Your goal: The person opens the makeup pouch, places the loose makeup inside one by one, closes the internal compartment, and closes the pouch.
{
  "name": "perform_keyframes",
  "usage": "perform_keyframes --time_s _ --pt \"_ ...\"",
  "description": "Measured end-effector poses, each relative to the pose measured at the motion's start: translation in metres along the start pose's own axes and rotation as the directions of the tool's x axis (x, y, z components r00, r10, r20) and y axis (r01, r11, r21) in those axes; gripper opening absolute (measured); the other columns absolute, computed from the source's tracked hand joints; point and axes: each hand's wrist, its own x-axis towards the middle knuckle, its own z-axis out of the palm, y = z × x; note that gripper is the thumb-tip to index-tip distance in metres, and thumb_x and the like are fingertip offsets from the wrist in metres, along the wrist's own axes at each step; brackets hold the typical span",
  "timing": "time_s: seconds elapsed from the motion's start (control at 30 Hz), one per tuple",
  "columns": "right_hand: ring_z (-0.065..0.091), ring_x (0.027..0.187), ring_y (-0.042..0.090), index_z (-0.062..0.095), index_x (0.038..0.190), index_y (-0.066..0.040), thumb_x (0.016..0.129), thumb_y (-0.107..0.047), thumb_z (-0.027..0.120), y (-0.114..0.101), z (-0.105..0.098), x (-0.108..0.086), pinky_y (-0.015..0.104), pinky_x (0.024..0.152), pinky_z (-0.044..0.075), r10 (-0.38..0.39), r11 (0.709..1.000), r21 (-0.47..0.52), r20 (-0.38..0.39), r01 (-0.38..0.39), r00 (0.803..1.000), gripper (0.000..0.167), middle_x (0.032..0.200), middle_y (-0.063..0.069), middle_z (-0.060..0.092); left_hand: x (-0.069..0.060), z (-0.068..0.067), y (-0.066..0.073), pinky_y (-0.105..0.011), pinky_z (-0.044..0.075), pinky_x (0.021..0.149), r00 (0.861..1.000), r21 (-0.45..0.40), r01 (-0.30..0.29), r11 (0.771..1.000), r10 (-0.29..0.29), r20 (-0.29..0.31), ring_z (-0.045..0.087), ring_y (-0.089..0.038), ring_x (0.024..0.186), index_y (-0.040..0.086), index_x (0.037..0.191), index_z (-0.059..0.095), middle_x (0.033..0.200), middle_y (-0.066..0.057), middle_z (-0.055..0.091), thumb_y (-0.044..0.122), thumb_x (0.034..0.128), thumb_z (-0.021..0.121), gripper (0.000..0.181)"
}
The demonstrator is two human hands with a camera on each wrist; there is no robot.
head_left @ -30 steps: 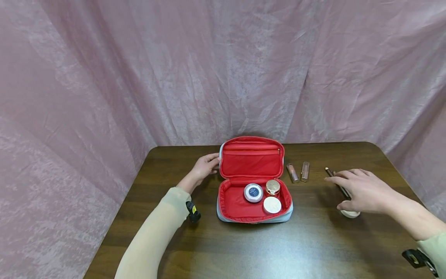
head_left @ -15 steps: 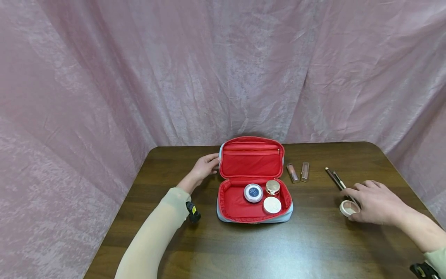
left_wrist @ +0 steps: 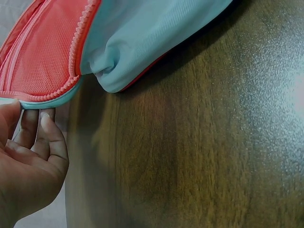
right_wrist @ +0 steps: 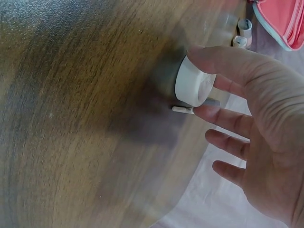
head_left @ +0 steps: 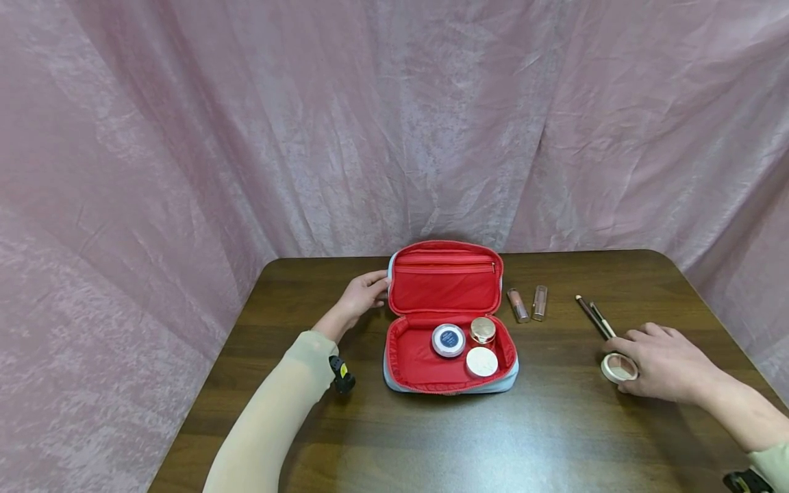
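A cosmetic bag [head_left: 425,378], pale blue outside with a red lining, stands unzipped with its lid raised in the head view. My left hand [head_left: 362,296] grips the lid's left edge between thumb and fingers; the left wrist view shows the hand [left_wrist: 35,161] at the blue trim. Inside the bag lie a dark-labelled round jar [head_left: 448,341], a gold-lidded jar [head_left: 483,329] and a white round case [head_left: 481,363]. At the right, my right hand [head_left: 666,363] pinches a round white powder compact [head_left: 618,368] by its sides, thumb and fingers around it [right_wrist: 192,84].
Two slim makeup brushes [head_left: 593,315] lie just behind the compact, partly covered by the hand. Two small lip-product tubes, one pinkish [head_left: 518,306] and one clear [head_left: 539,303], lie right of the bag. Pink velvet curtain [head_left: 394,137] hangs along the table's [head_left: 431,445] back edge.
My right hand has come down and toward me from above the brushes, and its thumb and fingers have closed around the compact. My left hand stays at the lid.
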Motion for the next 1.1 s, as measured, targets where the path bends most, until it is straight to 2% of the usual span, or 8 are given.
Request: perform_keyframes --time_s 0.2,0.57,0.77,1.1 --pt "0.058 0.095 0.029 0.073 0.112 -0.028 0.059 -0.044 0.093 0.000 0.000 0.000 0.054 0.077 0.045 0.002 1.000 0.005 -0.011 -0.002 1.000 0.059 0.094 -0.010 0.065 0.001 -0.001 0.000 -0.057 0.048 0.099 1.000 -0.021 0.004 1.000 -0.004 0.016 0.068 -0.015 0.099 0.005 0.146 0.056 0.117 -0.004 0.071 0.024 0.1077 0.056 0.043" --pt "0.057 0.092 0.026 0.073 0.108 -0.028 0.063 -0.040 0.092 -0.001 0.001 0.000 0.050 0.074 0.046 -0.013 1.000 -0.012 0.000 0.013 1.000 0.051 0.088 -0.015 0.060 0.000 0.000 -0.002 -0.046 0.054 0.091 1.000 0.006 -0.002 1.000 0.002 -0.003 0.068 -0.014 0.096 0.008 0.143 0.060 0.116 -0.006 0.071 0.024 0.1071 0.057 0.039" --pt "0.053 0.086 0.020 0.072 0.106 -0.028 0.064 -0.037 0.091 -0.002 0.001 0.001 0.045 0.071 0.043 -0.026 1.000 -0.016 -0.001 0.026 1.000 0.047 0.079 -0.020 0.050 -0.001 0.000 -0.002 -0.043 0.054 0.089 1.000 0.002 0.003 1.000 -0.003 -0.007 0.068 -0.014 0.096 0.009 0.143 0.060 0.116 -0.006 0.071 0.024 0.1073 0.057 0.039" --pt "0.052 0.090 0.019 0.072 0.109 -0.030 0.065 -0.034 0.091 -0.005 -0.015 0.007 0.044 0.073 0.042 -0.050 0.999 -0.011 -0.052 0.049 0.997 0.048 0.079 -0.022 0.049 0.001 0.000 -0.002 -0.042 0.055 0.087 1.000 0.008 0.000 1.000 0.000 -0.009 0.068 -0.013 0.097 0.008 0.142 0.061 0.116 -0.006 0.071 0.024 0.1069 0.058 0.039"
